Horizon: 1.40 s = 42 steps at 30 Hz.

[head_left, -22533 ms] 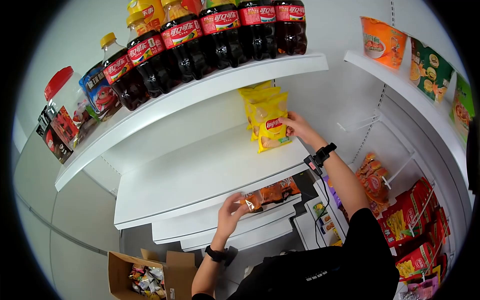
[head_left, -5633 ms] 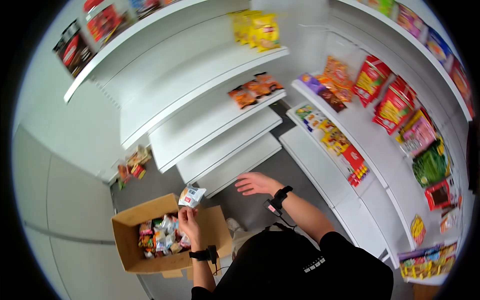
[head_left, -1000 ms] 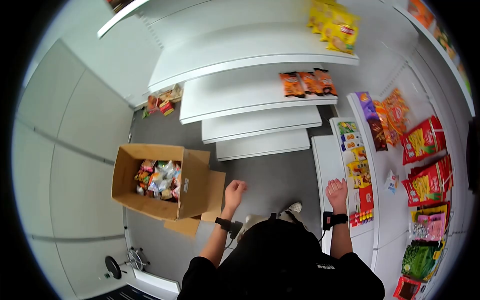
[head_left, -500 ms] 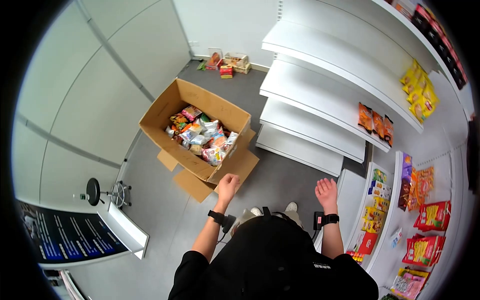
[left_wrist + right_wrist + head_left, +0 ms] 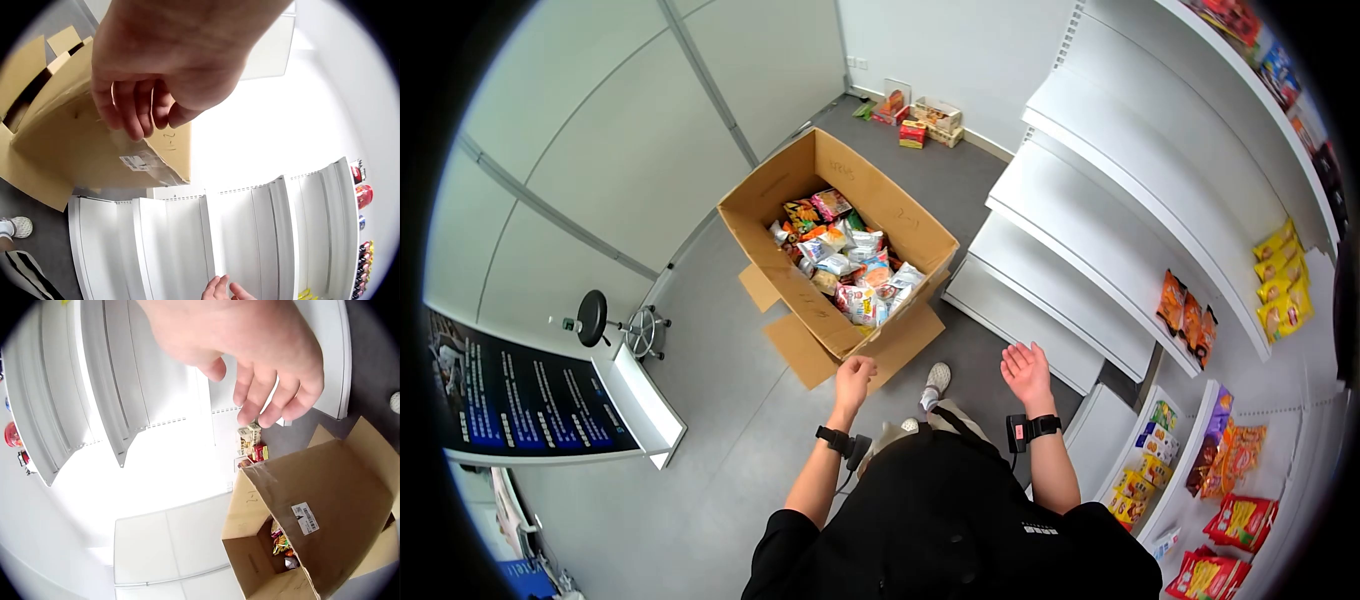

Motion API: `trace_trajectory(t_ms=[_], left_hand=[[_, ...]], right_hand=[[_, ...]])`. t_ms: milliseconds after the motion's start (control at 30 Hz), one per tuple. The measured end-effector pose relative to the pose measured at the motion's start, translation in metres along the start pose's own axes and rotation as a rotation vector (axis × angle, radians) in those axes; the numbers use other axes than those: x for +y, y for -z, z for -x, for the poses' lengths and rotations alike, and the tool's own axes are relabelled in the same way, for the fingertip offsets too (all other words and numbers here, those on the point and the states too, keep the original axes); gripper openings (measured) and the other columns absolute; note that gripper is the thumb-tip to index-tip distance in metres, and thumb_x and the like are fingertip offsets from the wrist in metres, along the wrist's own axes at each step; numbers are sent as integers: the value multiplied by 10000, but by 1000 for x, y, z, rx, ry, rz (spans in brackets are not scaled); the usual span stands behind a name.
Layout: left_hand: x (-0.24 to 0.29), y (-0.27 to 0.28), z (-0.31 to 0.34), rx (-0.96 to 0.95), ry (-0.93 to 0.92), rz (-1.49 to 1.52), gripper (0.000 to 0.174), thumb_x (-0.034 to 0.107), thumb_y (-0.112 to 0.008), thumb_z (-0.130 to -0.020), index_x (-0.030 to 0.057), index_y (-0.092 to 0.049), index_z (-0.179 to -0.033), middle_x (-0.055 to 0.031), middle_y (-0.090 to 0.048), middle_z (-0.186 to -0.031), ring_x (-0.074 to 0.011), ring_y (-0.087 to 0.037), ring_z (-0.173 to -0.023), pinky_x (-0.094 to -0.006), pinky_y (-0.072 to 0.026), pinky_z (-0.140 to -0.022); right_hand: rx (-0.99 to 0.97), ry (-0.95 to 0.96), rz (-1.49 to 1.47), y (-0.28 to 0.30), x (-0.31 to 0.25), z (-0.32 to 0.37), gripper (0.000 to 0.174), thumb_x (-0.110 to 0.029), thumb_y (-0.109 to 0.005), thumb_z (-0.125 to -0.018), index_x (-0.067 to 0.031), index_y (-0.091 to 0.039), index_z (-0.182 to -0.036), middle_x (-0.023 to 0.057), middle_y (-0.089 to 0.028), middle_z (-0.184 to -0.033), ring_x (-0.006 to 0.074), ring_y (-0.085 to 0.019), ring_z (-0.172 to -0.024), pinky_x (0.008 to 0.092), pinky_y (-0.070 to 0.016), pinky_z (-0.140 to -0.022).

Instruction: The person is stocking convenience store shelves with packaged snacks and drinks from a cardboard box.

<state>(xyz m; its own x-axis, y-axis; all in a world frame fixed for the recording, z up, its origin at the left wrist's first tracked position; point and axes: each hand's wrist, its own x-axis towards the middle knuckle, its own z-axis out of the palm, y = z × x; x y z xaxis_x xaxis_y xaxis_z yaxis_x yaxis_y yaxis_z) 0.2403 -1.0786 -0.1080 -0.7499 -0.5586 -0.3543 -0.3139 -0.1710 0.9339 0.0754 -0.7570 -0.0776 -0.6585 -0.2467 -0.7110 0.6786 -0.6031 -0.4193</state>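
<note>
An open cardboard box (image 5: 907, 222) stands on the floor in front of me, filled with snack bags (image 5: 840, 262). My left hand (image 5: 855, 385) is at the box's near corner in the head view, its fingers loosely curled and holding nothing. In the left wrist view that hand (image 5: 169, 69) hangs in front of the box's outer side (image 5: 75, 147). My right hand (image 5: 1027, 373) is to the right of the box, palm up and empty, with relaxed fingers. The right wrist view shows the right hand (image 5: 250, 356) above and apart from the box (image 5: 340, 500).
White tiered shelves (image 5: 1090, 215) rise at the right, bearing orange packets (image 5: 1185, 315) and yellow chip bags (image 5: 1282, 280). More snacks, including red bags (image 5: 1240, 522), fill the lower right rack. Small packages (image 5: 912, 134) lie by the back wall. A stool (image 5: 592, 318) stands left.
Earlier my right hand held a yellow chip bag, then my left pinched a white packet over the box. That packet now lies on the right rack. Since then my view has turned left.
</note>
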Motion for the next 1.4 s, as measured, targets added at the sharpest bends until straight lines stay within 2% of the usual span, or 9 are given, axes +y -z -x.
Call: trace_trajectory(t_ms=[233, 367, 533, 667, 933, 1033, 1133, 1300, 1400], left_hand=[[-6, 30, -60, 152, 88, 19, 138, 163, -550, -872, 36, -594, -907, -24, -601, -787, -92, -570, -691, -226, -466, -615], [6, 19, -84, 233, 132, 61, 118, 153, -547, -869, 58, -590, -924, -14, -575, -743, -88, -553, -655, -219, -465, -590], [28, -3, -104, 211, 183, 49, 140, 183, -553, -868, 66, -585, -938, -9, -575, -784, -82, -550, -675, -211, -456, -577], [40, -9, -115, 212, 283, 174, 155, 131, -541, -865, 10, -579, -954, -33, -580, -791, -99, -540, -638, -213, -450, -571], [47, -2, -152, 270, 276, 130, 198, 188, -545, -863, 28, -591, -968, -39, -581, -809, -121, -562, -727, -255, -475, -621], [48, 1, -168, 295, 330, 185, 197, 181, -536, -861, 31, -601, -972, -39, -589, -805, -127, -568, -695, -257, -477, -595], [48, 15, -193, 163, 402, 169, 215, 221, -546, -869, 55, -563, -1004, -45, -580, -940, -162, -596, -802, -302, -505, -710], [44, 40, -248, 174, 467, 399, 227, 217, -538, -870, 46, -546, -1019, -54, -569, -904, -195, -597, -770, -326, -506, -681], [43, 55, -283, 238, 462, 459, 215, 199, -522, -870, 44, -531, -1018, -54, -554, -869, -205, -583, -704, -334, -499, -639]], right_hand=[[-128, -116, 119, -72, -20, -46, 508, -376, -521, -883, -44, -400, -1248, 153, -567, -1157, 269, -546, -1070, 389, -423, -904], [-198, -164, 200, -109, -37, -78, 564, -384, -511, -888, -41, -331, -1297, 186, -549, -1188, 280, -541, -1083, 396, -424, -906], [-267, -209, 291, -159, -50, -118, 667, -398, -506, -890, -39, -212, -1369, 207, -531, -1217, 289, -538, -1092, 397, -415, -923], [-309, -260, 384, -192, -47, -155, 741, -418, -520, -882, -56, -141, -1405, 210, -523, -1230, 279, -533, -1103, 401, -401, -937], [-317, -364, 530, -250, -19, -203, 703, -411, -498, -891, -116, -140, -1418, 202, -513, -1246, 286, -513, -1126, 407, -394, -932], [-316, -341, 577, -266, -10, -218, 664, -404, -482, -897, -123, -172, -1412, 207, -501, -1257, 294, -515, -1117, 415, -396, -929], [-302, -322, 633, -282, -5, -232, 629, -395, -478, -898, -117, -218, -1399, 210, -491, -1264, 299, -516, -1111, 425, -395, -928], [-228, -317, 813, -314, 3, -259, 608, -372, -453, -910, -98, -226, -1402, 218, -467, -1292, 306, -489, -1157, 443, -371, -968], [-211, -313, 935, -329, 12, -282, 688, -384, -511, -869, -80, -197, -1401, 226, -429, -1313, 326, -506, -1118, 468, -389, -932]])
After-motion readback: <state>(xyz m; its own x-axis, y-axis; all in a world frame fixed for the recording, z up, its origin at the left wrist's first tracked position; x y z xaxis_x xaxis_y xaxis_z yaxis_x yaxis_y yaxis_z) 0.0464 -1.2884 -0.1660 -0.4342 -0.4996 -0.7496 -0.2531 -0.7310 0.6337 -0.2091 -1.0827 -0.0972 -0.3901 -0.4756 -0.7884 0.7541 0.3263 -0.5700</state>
